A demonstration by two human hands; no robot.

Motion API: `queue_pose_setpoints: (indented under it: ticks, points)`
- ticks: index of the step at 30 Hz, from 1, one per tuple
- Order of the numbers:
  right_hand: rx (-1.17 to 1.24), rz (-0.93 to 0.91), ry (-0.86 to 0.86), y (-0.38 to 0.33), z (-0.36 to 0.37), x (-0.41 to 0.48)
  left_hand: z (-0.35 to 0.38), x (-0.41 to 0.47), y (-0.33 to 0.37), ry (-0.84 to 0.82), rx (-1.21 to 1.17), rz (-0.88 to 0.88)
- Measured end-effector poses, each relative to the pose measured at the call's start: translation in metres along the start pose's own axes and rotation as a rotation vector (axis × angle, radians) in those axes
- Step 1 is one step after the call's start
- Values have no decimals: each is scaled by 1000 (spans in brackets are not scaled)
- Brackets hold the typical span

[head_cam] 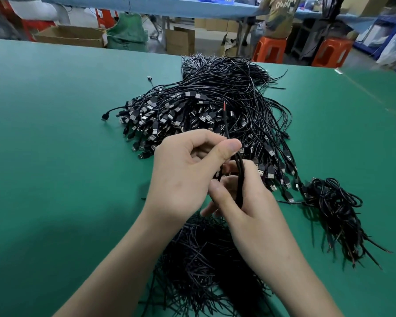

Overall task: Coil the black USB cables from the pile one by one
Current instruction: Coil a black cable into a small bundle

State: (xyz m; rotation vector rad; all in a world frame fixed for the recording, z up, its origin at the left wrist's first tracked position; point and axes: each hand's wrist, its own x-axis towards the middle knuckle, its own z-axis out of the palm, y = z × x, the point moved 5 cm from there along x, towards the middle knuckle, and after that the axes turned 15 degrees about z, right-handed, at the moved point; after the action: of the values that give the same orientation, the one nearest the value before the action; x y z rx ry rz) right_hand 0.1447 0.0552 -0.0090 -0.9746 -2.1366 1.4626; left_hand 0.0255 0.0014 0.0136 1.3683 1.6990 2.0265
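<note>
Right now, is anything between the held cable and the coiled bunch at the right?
Yes: plugs at the pile edge lie on the table between cable and bunch. Left hand and right hand grip it.

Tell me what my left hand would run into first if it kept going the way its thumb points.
Probably the big pile of USB cables, whose plug ends lie just past the thumb. The left hand pinches one black cable; how high it is above the pile is unclear.
</note>
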Motion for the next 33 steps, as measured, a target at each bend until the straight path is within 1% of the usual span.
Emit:
queue_pose_setpoints:
  ticks: [3,8,12,15,17,19,20,22,24,25,28,31,33]
  points:
    - [-68,32,-44,3,1,2,2,-1,2,-7,25,10]
    - [-197,-44,35,3,-1,2,-1,1,0,8,49,12]
    - [-309,-16,29,8,-8,3,1,0,1,-17,21,-1]
    - [-320,-17,10,10,-15,5,4,-2,-1,-48,-20,-4]
    - [-206,29,-62,11,-16,6,6,-2,-3,-76,-64,-20]
    - [27,110,-193,10,-14,5,5,-1,-4,-126,-83,-7]
    - [163,148,-266,8,-13,3,6,-1,-5,-177,-118,-16]
    - [424,194,-420,1,-12,-1,11,-3,-7,-335,-254,-69]
    - [609,204,-544,-6,-12,-5,17,-6,-6,-471,-374,-91]
    - [667,202,-593,-8,-13,-7,20,-7,-5,-504,-427,-93]
    - [728,199,-697,-11,-11,-9,21,-10,-7,-493,-559,-106]
    - [678,202,-730,-8,-9,-9,20,-9,-9,-410,-573,-108]
    - [651,213,-754,-6,-8,-9,19,-9,-10,-385,-574,-105]
